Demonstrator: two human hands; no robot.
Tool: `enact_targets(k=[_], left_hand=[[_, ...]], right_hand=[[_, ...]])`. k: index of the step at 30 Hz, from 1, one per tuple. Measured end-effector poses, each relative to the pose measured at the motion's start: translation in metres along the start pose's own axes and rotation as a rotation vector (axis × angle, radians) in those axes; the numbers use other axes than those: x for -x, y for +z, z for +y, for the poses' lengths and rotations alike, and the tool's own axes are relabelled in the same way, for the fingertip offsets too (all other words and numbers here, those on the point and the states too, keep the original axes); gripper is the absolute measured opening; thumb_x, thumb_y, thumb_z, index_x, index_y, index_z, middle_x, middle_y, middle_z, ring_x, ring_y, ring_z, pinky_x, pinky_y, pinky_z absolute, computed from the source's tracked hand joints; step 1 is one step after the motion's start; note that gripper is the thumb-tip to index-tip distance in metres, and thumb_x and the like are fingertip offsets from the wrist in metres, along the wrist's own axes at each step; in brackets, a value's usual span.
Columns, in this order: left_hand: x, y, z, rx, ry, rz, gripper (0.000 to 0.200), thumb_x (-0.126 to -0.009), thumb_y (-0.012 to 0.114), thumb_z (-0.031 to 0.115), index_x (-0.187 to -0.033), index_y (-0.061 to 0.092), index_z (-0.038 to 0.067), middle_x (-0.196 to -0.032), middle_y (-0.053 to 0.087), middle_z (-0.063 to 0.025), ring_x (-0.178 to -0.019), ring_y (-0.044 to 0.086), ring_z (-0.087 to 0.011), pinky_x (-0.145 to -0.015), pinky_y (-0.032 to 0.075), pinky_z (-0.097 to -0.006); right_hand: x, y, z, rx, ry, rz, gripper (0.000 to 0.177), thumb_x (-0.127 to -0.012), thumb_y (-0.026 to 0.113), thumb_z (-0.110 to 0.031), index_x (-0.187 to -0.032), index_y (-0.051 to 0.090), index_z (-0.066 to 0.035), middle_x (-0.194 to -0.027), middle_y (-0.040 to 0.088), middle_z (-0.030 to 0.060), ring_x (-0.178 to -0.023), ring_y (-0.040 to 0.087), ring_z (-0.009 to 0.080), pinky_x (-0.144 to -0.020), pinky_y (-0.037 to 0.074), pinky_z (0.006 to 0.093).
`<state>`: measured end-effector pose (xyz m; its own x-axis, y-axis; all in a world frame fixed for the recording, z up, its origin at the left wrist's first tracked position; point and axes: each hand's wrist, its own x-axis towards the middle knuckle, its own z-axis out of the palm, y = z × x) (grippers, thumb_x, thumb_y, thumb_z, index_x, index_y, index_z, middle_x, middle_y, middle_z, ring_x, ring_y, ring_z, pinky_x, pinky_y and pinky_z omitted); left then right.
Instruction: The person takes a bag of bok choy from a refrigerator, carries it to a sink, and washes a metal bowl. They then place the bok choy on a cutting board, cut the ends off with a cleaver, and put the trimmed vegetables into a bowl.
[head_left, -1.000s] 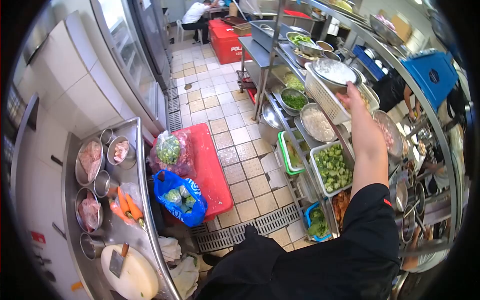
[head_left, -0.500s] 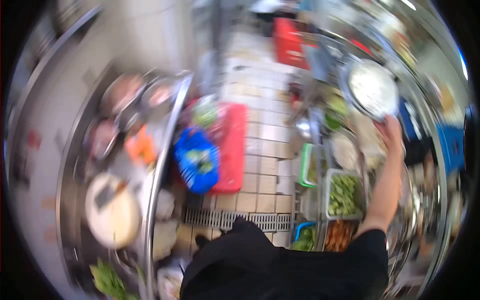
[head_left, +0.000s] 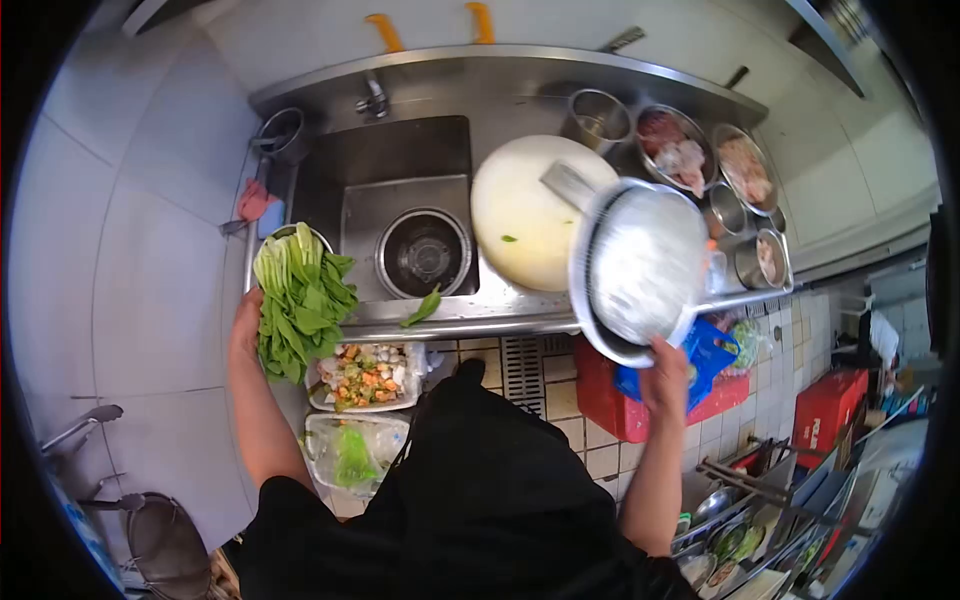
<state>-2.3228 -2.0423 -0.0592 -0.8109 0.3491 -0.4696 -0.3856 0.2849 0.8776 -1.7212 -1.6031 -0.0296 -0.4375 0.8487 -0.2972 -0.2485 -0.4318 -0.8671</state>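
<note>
My right hand grips the near rim of a round metal basin, which is tilted and blurred. Its interior looks shiny and pale; whether anything lies in it I cannot make out. Behind the basin, a cleaver lies on a round pale chopping board. At the sink's left front corner my left hand is closed at the side of a bunch of leafy greens, its fingertips hidden. A metal rim shows behind the greens, which hang over the sink's front edge.
The sink holds a round metal pot. A loose leaf lies on its front ledge. Bowls of raw meat stand at the right. Below are a tub of food scraps and a red crate with a blue bag.
My view has swung from the aisle to the sink counter. My right hand has carried the basin from the ingredient side to above the board. My left hand has come into view at the greens.
</note>
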Motion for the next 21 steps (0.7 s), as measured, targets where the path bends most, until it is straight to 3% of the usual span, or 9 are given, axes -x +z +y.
enact_targets(k=[2, 3, 4, 10, 13, 15, 17, 20, 21], left_hand=[[-0.001, -0.021, -0.012, 0.021, -0.006, 0.021, 0.039, -0.106, 0.047, 0.026, -0.124, 0.071, 0.001, -0.114, 0.075, -0.0108, -0.100, 0.070, -0.0226, -0.091, 0.057, -0.0397], [0.003, -0.030, -0.021, -0.026, -0.003, 0.030, 0.041, -0.107, 0.048, 0.029, -0.129, 0.069, 0.001, -0.118, 0.075, -0.0108, -0.102, 0.071, -0.0222, -0.092, 0.057, -0.0391], [0.007, -0.039, -0.029, -0.075, 0.003, 0.033, 0.044, -0.108, 0.050, 0.033, -0.134, 0.068, 0.002, -0.121, 0.075, -0.0109, -0.104, 0.072, -0.0219, -0.092, 0.058, -0.0386], [0.082, -0.031, -0.029, -0.104, 0.000, 0.076, 0.045, -0.107, 0.050, 0.029, -0.137, 0.066, 0.000, -0.126, 0.074, -0.0095, -0.110, 0.069, -0.0200, -0.098, 0.054, -0.0352], [0.110, -0.031, -0.042, -0.131, -0.012, 0.098, 0.045, -0.106, 0.052, 0.028, -0.137, 0.066, -0.001, -0.127, 0.073, -0.0090, -0.110, 0.069, -0.0193, -0.098, 0.054, -0.0351], [0.132, -0.021, -0.039, -0.138, -0.069, 0.137, 0.043, -0.106, 0.054, 0.027, -0.135, 0.066, -0.002, -0.125, 0.074, -0.0088, -0.108, 0.070, -0.0193, -0.097, 0.055, -0.0350], [0.137, -0.015, -0.039, -0.164, -0.088, 0.056, 0.041, -0.106, 0.055, 0.026, -0.134, 0.067, -0.001, -0.123, 0.075, -0.0086, -0.107, 0.070, -0.0188, -0.096, 0.055, -0.0348], [0.145, 0.035, -0.025, -0.145, -0.119, -0.034, 0.038, -0.106, 0.056, 0.023, -0.133, 0.067, -0.001, -0.121, 0.075, -0.0084, -0.105, 0.070, -0.0178, -0.094, 0.055, -0.0339], [0.151, 0.052, -0.020, -0.110, -0.166, -0.004, 0.036, -0.106, 0.057, 0.021, -0.133, 0.067, -0.001, -0.120, 0.076, -0.0084, -0.104, 0.071, -0.0173, -0.094, 0.055, -0.0333]], right_hand=[[-0.063, 0.093, 0.038, 0.110, 0.203, -0.053, 0.048, -0.102, 0.066, -0.015, -0.145, 0.058, 0.003, -0.138, 0.070, 0.0129, -0.125, 0.068, 0.0259, -0.109, 0.054, 0.0434], [-0.099, 0.117, 0.069, 0.306, 0.333, -0.062, 0.039, -0.103, 0.067, -0.017, -0.138, 0.062, -0.001, -0.130, 0.073, 0.0116, -0.115, 0.072, 0.0234, -0.095, 0.061, 0.0406], [-0.113, 0.166, 0.086, 0.140, 0.320, -0.127, 0.033, -0.104, 0.067, -0.016, -0.133, 0.063, -0.001, -0.125, 0.075, 0.0105, -0.106, 0.075, 0.0212, -0.084, 0.064, 0.0381], [-0.179, 0.278, 0.227, 0.356, 0.496, -0.274, 0.028, -0.106, 0.056, -0.011, -0.131, 0.058, 0.000, -0.124, 0.072, 0.0139, -0.107, 0.074, 0.0259, -0.082, 0.069, 0.0416], [-0.195, 0.281, 0.277, 0.485, 0.520, -0.189, 0.031, -0.107, 0.054, -0.010, -0.135, 0.056, 0.000, -0.126, 0.071, 0.0151, -0.110, 0.073, 0.0288, -0.084, 0.070, 0.0439], [-0.204, 0.265, 0.293, 0.489, 0.617, -0.252, 0.040, -0.108, 0.060, -0.017, -0.139, 0.052, 0.007, -0.125, 0.068, 0.0197, -0.098, 0.076, 0.0305, -0.080, 0.071, 0.0442], [-0.196, 0.255, 0.290, 0.456, 0.579, -0.129, 0.044, -0.108, 0.065, -0.019, -0.139, 0.052, 0.009, -0.118, 0.069, 0.0223, -0.086, 0.076, 0.0274, -0.072, 0.068, 0.0394], [-0.162, 0.212, 0.257, 0.772, -0.051, -0.152, 0.036, -0.102, 0.071, -0.021, -0.129, 0.064, 0.002, -0.113, 0.072, 0.0245, -0.077, 0.077, 0.0264, -0.076, 0.061, 0.0427], [-0.139, 0.184, 0.236, 0.704, -0.005, -0.172, 0.035, -0.103, 0.070, -0.022, -0.128, 0.064, 0.002, -0.111, 0.073, 0.0196, -0.079, 0.076, 0.0231, -0.074, 0.061, 0.0392]])
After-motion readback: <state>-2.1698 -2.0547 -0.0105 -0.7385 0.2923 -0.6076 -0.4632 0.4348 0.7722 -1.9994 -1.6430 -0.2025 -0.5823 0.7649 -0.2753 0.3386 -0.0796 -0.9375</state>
